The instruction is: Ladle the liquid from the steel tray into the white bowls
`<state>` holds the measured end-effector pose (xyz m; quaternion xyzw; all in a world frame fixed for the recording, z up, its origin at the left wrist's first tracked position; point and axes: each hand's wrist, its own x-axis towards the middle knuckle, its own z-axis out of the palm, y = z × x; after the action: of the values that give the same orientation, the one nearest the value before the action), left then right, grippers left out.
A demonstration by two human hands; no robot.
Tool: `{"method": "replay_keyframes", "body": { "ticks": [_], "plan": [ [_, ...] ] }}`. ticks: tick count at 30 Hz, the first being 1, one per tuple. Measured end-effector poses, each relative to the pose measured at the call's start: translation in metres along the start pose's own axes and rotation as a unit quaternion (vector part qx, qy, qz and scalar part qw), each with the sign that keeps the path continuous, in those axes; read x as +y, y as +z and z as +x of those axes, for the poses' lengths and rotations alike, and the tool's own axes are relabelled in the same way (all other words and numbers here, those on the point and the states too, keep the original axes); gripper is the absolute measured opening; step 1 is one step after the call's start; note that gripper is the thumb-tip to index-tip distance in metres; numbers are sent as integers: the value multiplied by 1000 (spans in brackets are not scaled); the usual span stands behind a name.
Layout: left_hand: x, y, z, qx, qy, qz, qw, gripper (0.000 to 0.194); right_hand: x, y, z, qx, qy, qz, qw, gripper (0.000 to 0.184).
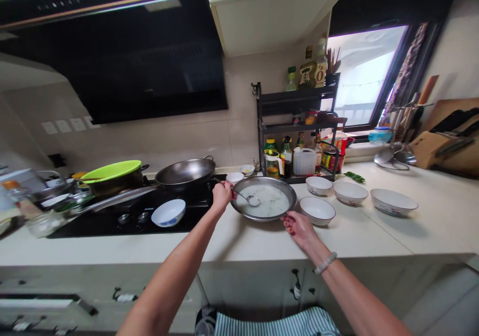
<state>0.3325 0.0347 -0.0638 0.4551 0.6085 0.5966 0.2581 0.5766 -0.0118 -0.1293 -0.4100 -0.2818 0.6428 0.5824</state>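
A wide metal basin (286,188) holding pale cloudy liquid sits on the counter in front of me. My left hand (222,196) is closed round the handle of a metal spoon (250,199), whose bowl rests in the liquid. My right hand (299,227) touches the basin's near rim with its fingertips, fingers curled. A white bowl (317,210) stands just right of the basin, close to my right hand.
Three more white bowls (350,192) line the counter to the right. On the black hob (127,221) are a wok (185,172), a pan with a green lid (111,171) and a blue-rimmed bowl (169,212). A condiment rack (297,131) stands behind the basin.
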Motion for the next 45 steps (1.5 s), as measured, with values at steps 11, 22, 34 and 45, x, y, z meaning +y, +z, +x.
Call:
{"method": "replay_keyframes", "body": {
  "ticks": [11, 22, 34, 45],
  "plan": [
    [-5, -4, -2, -13, 22, 35, 999, 24, 40, 38, -24, -9, 5, 25, 1000, 20],
    [-3, -9, -11, -28, 19, 24, 999, 21, 52, 28, -39, -32, 21, -6, 999, 29],
    [-4, -7, -10, -37, -2, 9, 999, 19, -40, -98, 25, 174, -50, -31, 983, 27],
    [2, -20, 1, -1, -12, -47, 999, 21, -50, -97, 27, 164, -20, -22, 986, 24]
  ]
}}
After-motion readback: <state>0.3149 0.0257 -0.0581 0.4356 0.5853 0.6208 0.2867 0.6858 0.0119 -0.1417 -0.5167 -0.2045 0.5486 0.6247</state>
